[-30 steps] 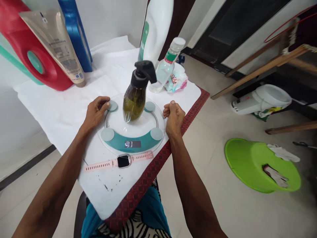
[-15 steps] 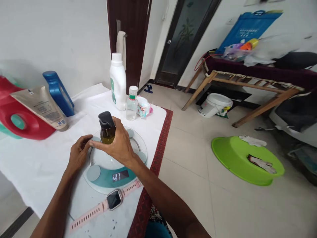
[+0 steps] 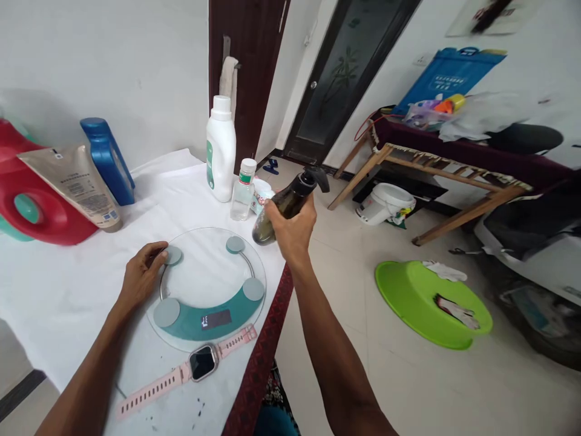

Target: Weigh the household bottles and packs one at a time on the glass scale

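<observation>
My right hand (image 3: 294, 233) is wrapped round a dark olive pump bottle (image 3: 288, 203) with a black pump head. It holds the bottle tilted above the table's right edge, clear of the scale. The round glass bathroom scale (image 3: 206, 327) lies on the white cloth, its teal band and lit display facing me. At the scale's far left rim my left hand (image 3: 143, 272) grips the edge beside a grey round pad, thumb and fingers closed. A smartwatch with a pink strap (image 3: 203, 362) lies along the scale's near edge.
Behind the scale stand a white jug (image 3: 221, 151), a clear bottle (image 3: 242, 194) and a wipes pack (image 3: 261, 192). A red jug (image 3: 49, 218), beige tube (image 3: 77, 181) and blue bottle (image 3: 109, 163) are at left. On the floor is a green basin (image 3: 408, 297).
My right hand has lifted the pump bottle off the scale and carried it right, tilting it. My left hand stays at the scale's left rim. The display's digits have changed.
</observation>
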A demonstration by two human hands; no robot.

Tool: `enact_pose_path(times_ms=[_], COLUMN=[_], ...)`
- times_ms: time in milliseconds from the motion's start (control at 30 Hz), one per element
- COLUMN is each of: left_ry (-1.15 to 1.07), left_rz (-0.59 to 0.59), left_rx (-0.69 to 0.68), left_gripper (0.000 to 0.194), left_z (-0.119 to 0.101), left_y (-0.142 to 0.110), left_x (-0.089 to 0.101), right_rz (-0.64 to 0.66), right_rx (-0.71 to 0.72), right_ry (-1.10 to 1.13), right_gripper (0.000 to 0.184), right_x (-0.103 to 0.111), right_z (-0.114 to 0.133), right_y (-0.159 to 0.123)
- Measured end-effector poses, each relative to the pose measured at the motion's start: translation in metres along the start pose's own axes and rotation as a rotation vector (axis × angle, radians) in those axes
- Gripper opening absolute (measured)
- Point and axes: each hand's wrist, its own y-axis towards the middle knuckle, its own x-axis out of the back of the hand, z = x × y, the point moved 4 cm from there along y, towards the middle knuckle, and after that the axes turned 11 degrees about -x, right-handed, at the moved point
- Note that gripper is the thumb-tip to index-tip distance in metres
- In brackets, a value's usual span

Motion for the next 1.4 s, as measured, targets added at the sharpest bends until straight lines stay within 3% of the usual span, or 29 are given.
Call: enact_pose_path(times_ms=[133, 233, 500, 667, 733, 800, 900, 967, 1033, 1100, 1167, 1267, 1333, 1400], left_ry=[-0.004, -0.005, -0.016, -0.028, -0.049, -0.069, -0.093, -0.099, -0.099, -0.106, -0.127, -0.156, -0.148, -0.134], left_rz=[-0.007, -0.002, -0.025, -0.034, -0.038, -0.043, -0.038, -0.038, -0.038, -0.045, -0.055, -0.063, -0.074, -0.086], left_rx=[-0.013, -0.015, -0.059, -0.124, -0.137, -0.146, -0.154, -0.159, -0.165, -0.172, -0.181, -0.206, -0.216, -0.216], left_gripper=[0.067, 0.064, 0.055, 0.048, 0.044, 0.04, 0.035, 0.032, 0.029, 0.028, 0.026, 0.02, 0.013, 0.007], left_z=[0.004, 0.005, 0.008, 0.01, 0.01, 0.011, 0.012, 0.014, 0.016, 0.018, 0.02, 0.02, 0.02, 0.021], left_y=[0.0, -0.001, -0.002, -0.007, -0.008, -0.01, -0.012, -0.012, -0.012, -0.011, -0.009, -0.008, -0.008, -0.008], left_x=[0.0, -0.001, -0.004, -0.008, -0.009, -0.01, -0.012, -0.013, -0.014, -0.015, -0.016, -0.018, -0.018, -0.019], right_rz=[-0.148, -0.188, -0.143, -0.126, -0.122, -0.217, -0.39, -0.296, 0.065, 0.463, 0.701, 0.825, 0.84, 0.81], right_rx=[-0.037, -0.09, -0.089, -0.119, -0.103, -0.024, 0.283, 0.467, 0.508, 0.408, 0.299, 0.162, 0.083, 0.022], right_ry=[-0.106, -0.173, -0.224, -0.247, -0.258, -0.28, -0.268, -0.197, -0.092, -0.01, 0.017, -0.049, -0.111, -0.129], right_gripper=[0.041, 0.042, 0.052, 0.066, 0.072, 0.079, 0.084, 0.072, 0.051, 0.059, 0.085, 0.128, 0.145, 0.147], right_x=[0.008, 0.006, -0.024, -0.013, -0.004, 0.007, 0.006, -0.024, -0.084, -0.163, -0.241, -0.334, -0.372, -0.393], right_z=[-0.047, -0.069, -0.077, -0.089, -0.089, -0.075, -0.027, 0.01, 0.039, 0.053, 0.057, 0.052, 0.047, 0.044], right_y=[0.048, 0.068, 0.081, 0.08, 0.081, 0.074, 0.04, 0.005, -0.031, -0.064, -0.093, -0.119, -0.129, -0.134])
